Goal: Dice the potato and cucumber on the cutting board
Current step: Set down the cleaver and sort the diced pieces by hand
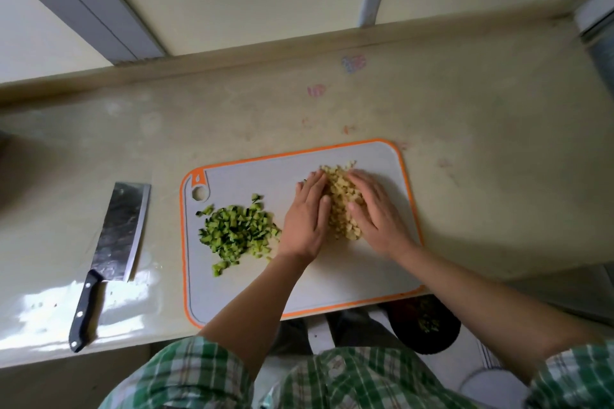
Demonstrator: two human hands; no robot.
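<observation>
A grey cutting board (332, 276) with an orange rim lies on the beige counter. A heap of diced cucumber (237, 231) sits on its left part. A pile of pale yellow diced potato (342, 202) sits on its right part. My left hand (307, 219) presses against the pile's left side with straight fingers. My right hand (377, 214) presses against its right side, fingers extended over the cubes. Neither hand holds a tool.
A cleaver (113, 242) with a black handle lies on the counter left of the board, blade pointing away. Below the counter's front edge stands a dark bin (428, 325) with green scraps. A wall and window frame rise behind the counter.
</observation>
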